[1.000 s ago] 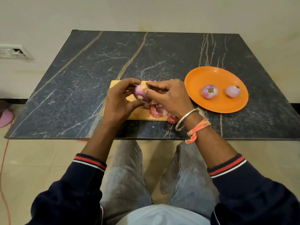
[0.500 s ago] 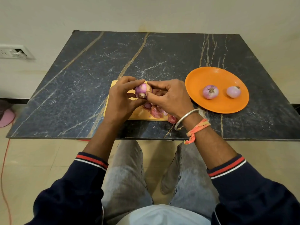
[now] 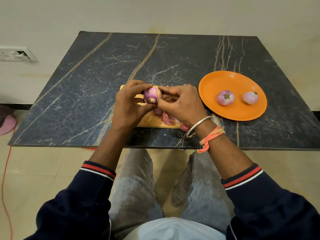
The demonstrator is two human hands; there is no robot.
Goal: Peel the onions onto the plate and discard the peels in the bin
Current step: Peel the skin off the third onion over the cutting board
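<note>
A purple onion (image 3: pixel 152 95) is held above the yellow cutting board (image 3: pixel 149 122) between both hands. My left hand (image 3: pixel 129 106) cups it from the left. My right hand (image 3: pixel 180 103) pinches its skin from the right with thumb and fingertips. Pink peels (image 3: pixel 168 119) lie on the board under my right hand. On the orange plate (image 3: pixel 232 113) to the right rest two peeled onions, one larger (image 3: pixel 226 97) and one smaller (image 3: pixel 250 97). No bin is in view.
The dark marble table (image 3: pixel 97 94) reaches to a pale wall behind it. A wall socket (image 3: pixel 15 54) is at the left. An orange cable (image 3: pixel 5 179) runs along the floor on the left, near a pink object (image 3: pixel 7 124).
The onion has turned in my hands, so its root end now faces me. Both hands stay in the same place over the board.
</note>
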